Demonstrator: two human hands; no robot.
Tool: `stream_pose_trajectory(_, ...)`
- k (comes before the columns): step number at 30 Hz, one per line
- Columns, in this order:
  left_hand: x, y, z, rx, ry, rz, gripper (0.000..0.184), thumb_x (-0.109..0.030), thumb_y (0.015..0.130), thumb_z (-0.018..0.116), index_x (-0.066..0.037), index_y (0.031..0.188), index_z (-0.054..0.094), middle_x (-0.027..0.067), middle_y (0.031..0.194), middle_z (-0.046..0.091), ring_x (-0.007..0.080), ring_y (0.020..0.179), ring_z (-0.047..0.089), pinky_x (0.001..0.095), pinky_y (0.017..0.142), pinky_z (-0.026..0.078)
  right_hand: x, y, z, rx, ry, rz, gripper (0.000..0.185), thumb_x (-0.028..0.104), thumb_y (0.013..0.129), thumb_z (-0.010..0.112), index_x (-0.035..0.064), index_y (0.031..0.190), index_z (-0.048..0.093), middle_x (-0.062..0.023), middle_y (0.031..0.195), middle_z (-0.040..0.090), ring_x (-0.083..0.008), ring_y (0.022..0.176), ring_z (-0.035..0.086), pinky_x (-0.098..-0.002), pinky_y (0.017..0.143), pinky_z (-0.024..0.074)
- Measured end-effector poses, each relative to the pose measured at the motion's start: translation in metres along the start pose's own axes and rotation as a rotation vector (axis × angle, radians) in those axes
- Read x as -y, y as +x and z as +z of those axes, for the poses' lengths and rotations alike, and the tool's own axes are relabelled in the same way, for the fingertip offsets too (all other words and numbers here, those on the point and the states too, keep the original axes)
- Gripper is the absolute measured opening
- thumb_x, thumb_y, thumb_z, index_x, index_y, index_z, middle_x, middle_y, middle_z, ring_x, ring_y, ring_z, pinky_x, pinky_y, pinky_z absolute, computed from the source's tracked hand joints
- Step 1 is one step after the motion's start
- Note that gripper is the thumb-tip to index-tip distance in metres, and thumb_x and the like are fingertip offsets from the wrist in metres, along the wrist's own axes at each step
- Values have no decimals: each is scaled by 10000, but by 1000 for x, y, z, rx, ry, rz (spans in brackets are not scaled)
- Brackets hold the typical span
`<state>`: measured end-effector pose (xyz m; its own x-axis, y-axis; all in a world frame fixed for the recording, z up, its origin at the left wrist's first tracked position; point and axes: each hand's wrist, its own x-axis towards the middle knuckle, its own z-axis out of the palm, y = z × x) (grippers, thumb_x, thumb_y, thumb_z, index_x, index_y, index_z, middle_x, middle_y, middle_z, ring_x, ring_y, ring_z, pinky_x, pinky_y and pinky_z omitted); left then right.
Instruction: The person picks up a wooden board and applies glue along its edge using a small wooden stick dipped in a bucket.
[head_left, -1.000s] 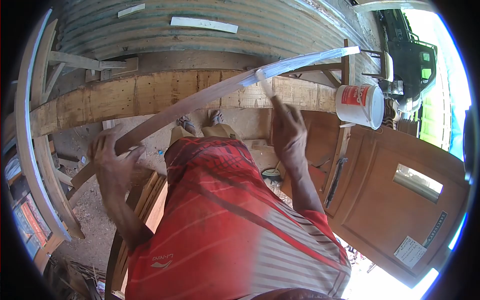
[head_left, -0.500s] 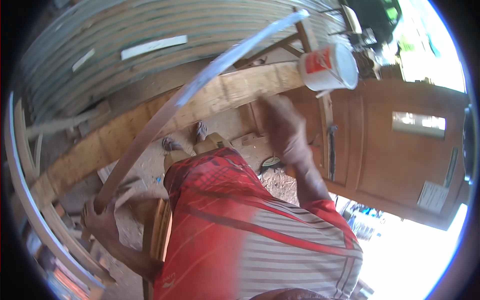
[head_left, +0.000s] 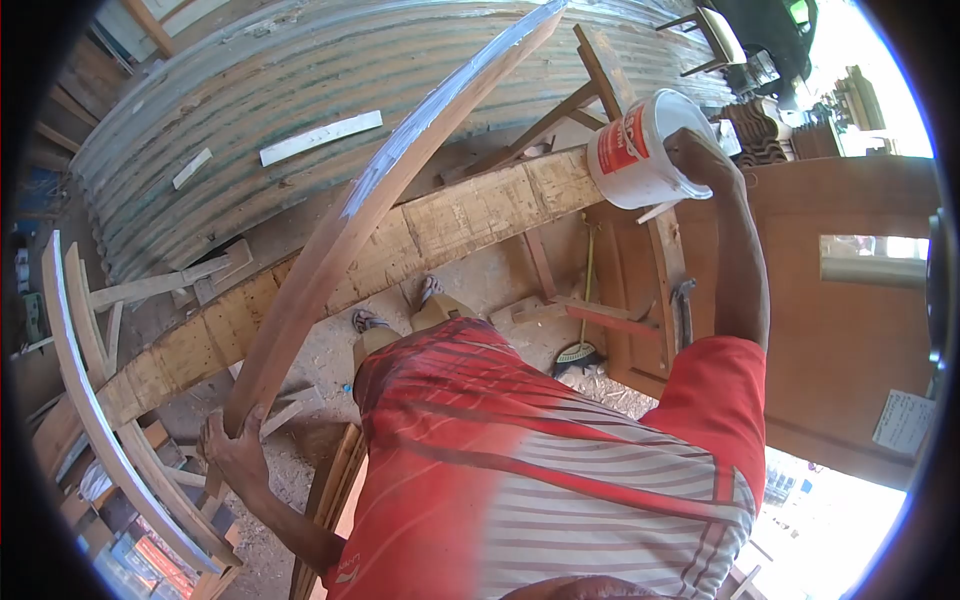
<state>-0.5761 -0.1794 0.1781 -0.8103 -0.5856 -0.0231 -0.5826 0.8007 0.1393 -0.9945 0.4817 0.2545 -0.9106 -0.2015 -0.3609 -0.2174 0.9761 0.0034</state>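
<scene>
My left hand [head_left: 236, 440] is closed around the near end of a long wooden plank [head_left: 310, 275]. The plank slants up and away across the bench, and its far part has a white, streaky coating [head_left: 420, 125] along its upper face. My right hand [head_left: 692, 155] reaches into the mouth of a white plastic bucket [head_left: 625, 170] with a red label. Its fingers are hidden by the bucket, so their pose does not show. The bucket lies tipped towards me at the right end of the wooden bench beam [head_left: 470, 215].
A curved, white-edged plank [head_left: 85, 400] leans at the left beside other timber. Corrugated metal sheeting [head_left: 230, 120] stands beyond the bench, with loose white strips on it. A wooden door [head_left: 790, 300] is at the right. A clamp [head_left: 682, 310] hangs below the bucket, and a broom [head_left: 578, 355] rests on the floor.
My right hand has moved from above the floor near my body up and right into the bucket. The left hand keeps its hold on the plank. The view has shifted slightly.
</scene>
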Motion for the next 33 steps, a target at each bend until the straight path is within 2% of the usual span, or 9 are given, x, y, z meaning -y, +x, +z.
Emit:
stream_pose_trajectory(8, -11, -5, 6, -13, 69, -19, 555, -339, 780, 921, 7, 1131, 665, 202, 1096, 693, 418, 1143, 615, 527, 1086, 395, -33, 26, 20, 46, -32, -72, 212, 115, 858, 653, -1, 939, 811, -235, 915, 767, -352, 819, 747, -458, 770, 540)
stream_pose_trajectory(13, 15, 1, 23, -30, 93, -5, 593, -390, 777, 919, 22, 1117, 661, 205, 1088, 692, 410, 1142, 622, 520, 1091, 394, -20, 22, 18, 31, 19, -76, 213, 99, 857, 654, 5, 953, 819, -230, 932, 776, -348, 848, 756, -457, 785, 548)
stream_pose_trajectory(16, 20, 15, 23, -42, 105, 35, 599, -420, 776, 915, 19, 1099, 665, 204, 1077, 692, 408, 1133, 624, 522, 1088, 394, -4, 24, -1, 174, 93, 160, 316, 150, 820, 779, -64, 1053, 790, -296, 978, 767, -385, 929, 768, -465, 851, 560)
stream_pose_trajectory(20, 44, 31, 35, -152, 136, 149, 577, -409, 769, 923, 13, 1068, 667, 201, 1061, 692, 412, 1112, 622, 527, 1057, 412, -37, 33, 37, 12, -89, -100, 323, 159, 765, 827, -28, 1028, 814, -262, 922, 779, -351, 803, 759, -450, 787, 573)
stream_pose_trajectory(23, 34, 44, 27, -101, 93, 159, 552, -350, 749, 943, -9, 1092, 678, 184, 1073, 702, 413, 1097, 621, 530, 1030, 430, -21, 27, 7, 229, 148, 100, 307, 181, 788, 817, -4, 1033, 826, -211, 852, 782, -273, 718, 735, -418, 724, 576)
stream_pose_trajectory(26, 41, 54, 27, -116, 92, 214, 553, -313, 730, 957, -35, 1128, 692, 165, 1087, 715, 411, 1094, 621, 534, 1011, 442, 2, -9, -42, 173, 257, 159, 279, 214, 865, 759, 2, 1032, 832, -151, 790, 768, -187, 706, 715, -377, 687, 570)
stream_pose_trajectory(27, 45, 58, 29, -131, 101, 230, 558, -312, 726, 961, -43, 1136, 695, 160, 1087, 718, 409, 1093, 622, 536, 1013, 442, -52, -3, -33, 162, 251, 48, 319, 255, 947, 689, 2, 1087, 825, -105, 796, 751, -158, 711, 702, -341, 654, 558)
stream_pose_trajectory(29, 55, 64, 34, -159, 111, 262, 570, -311, 716, 967, -58, 1153, 702, 150, 1086, 724, 407, 1090, 624, 539, 1017, 441, -52, -37, -50, 46, 382, 177, 352, 259, 990, 658, -12, 1169, 795, -89, 870, 752, -158, 715, 683, -342, 638, 553)
stream_pose_trajectory(33, 66, 75, 39, -178, 116, 314, 587, -335, 708, 970, -62, 1152, 700, 154, 1063, 725, 416, 1063, 639, 545, 998, 452, -39, -86, -51, -123, 488, 190, 371, 241, 1029, 635, -32, 1253, 749, -51, 928, 722, -117, 783, 640, -307, 714, 528)
